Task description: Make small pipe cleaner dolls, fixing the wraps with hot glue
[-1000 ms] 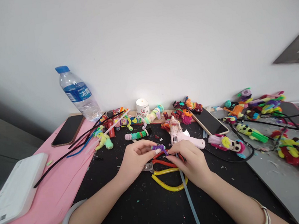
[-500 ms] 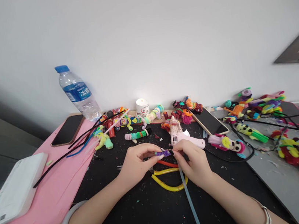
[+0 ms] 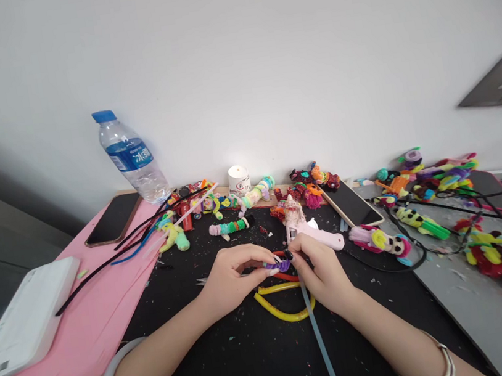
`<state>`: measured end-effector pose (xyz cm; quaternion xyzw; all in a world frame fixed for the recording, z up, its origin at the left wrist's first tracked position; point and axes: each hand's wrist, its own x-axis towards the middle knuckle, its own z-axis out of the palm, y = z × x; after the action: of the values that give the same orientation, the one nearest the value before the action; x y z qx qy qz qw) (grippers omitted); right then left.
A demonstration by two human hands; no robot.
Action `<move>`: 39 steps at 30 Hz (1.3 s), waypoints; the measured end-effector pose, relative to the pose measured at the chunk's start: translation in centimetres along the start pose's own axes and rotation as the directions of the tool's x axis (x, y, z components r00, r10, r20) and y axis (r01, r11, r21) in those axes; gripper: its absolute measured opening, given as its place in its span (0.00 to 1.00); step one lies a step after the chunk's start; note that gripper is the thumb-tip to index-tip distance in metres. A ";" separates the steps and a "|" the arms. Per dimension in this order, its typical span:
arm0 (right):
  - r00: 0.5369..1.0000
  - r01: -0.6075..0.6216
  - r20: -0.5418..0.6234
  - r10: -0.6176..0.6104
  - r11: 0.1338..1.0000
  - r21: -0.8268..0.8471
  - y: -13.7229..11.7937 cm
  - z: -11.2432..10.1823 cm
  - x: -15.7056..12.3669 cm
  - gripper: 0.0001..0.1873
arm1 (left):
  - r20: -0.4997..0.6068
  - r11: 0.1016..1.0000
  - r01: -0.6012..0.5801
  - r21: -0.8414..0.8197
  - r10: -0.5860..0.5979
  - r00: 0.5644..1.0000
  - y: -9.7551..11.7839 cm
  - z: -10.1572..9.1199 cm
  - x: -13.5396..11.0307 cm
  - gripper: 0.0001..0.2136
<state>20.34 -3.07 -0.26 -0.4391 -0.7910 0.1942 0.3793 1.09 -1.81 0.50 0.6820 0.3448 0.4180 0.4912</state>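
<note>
The left hand [image 3: 232, 282] pinches the purple coil [image 3: 282, 266], pointing lengthwise to the right hand [image 3: 323, 272], whose grip I cannot tell.

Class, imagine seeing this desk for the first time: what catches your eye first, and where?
First, the left hand at the centre, pinching a small purple coil, with the right hand at its right end. Next, bright pipe-cleaner figures strewn along the right, and the blue-capped plastic bottle at the back left.
</note>
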 end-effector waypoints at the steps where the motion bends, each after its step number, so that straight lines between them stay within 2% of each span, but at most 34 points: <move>1: 1.000 -0.001 0.012 0.001 1.000 0.001 0.0 0.0 0.0 0.08 | 0.006 1.000 -0.004 -0.006 0.004 1.000 0.0 0.0 0.0 0.03; 7: 0.999 0.031 0.030 -0.031 0.999 0.017 -0.1 -0.1 0.1 0.08 | 0.023 0.999 -0.015 -0.048 0.016 1.000 0.0 0.1 -0.1 0.03; 11: 0.994 0.052 -0.093 -0.053 0.999 -0.012 -0.4 -0.3 0.0 0.06 | -0.031 0.984 0.057 -0.169 -0.063 0.998 0.0 0.2 -0.1 0.03; 16: 0.968 0.129 -0.211 -0.137 0.990 -0.054 -0.5 -0.4 -0.2 0.12 | -0.043 0.949 0.144 -0.280 -0.162 0.986 -0.2 0.3 0.0 0.04; 21: 0.966 0.155 -0.205 -0.158 0.987 -0.031 -0.5 -0.3 -0.1 0.14 | -0.059 0.940 0.122 -0.318 -0.148 0.987 -0.5 0.3 0.1 0.06; 28: 0.964 0.152 -0.219 -0.154 0.988 -0.026 -0.5 -0.1 -0.2 0.13 | -0.019 0.922 0.102 -0.373 -0.118 0.993 -1.0 0.3 0.2 0.07; 34: 0.970 0.125 -0.206 -0.128 0.992 -0.024 -0.3 0.1 -0.2 0.11 | 0.004 0.858 0.183 -0.479 -0.207 0.978 -0.9 0.2 0.5 0.13; 39: 0.977 0.116 -0.177 -0.117 0.993 -0.016 -0.2 0.3 -0.3 0.11 | -0.057 0.899 0.229 -0.373 -0.269 0.961 -0.8 0.2 0.7 0.12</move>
<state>20.13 -3.43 -0.42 -0.4087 -0.7789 0.1294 0.4578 1.46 -1.07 -0.17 0.5062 0.3719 0.4440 0.6390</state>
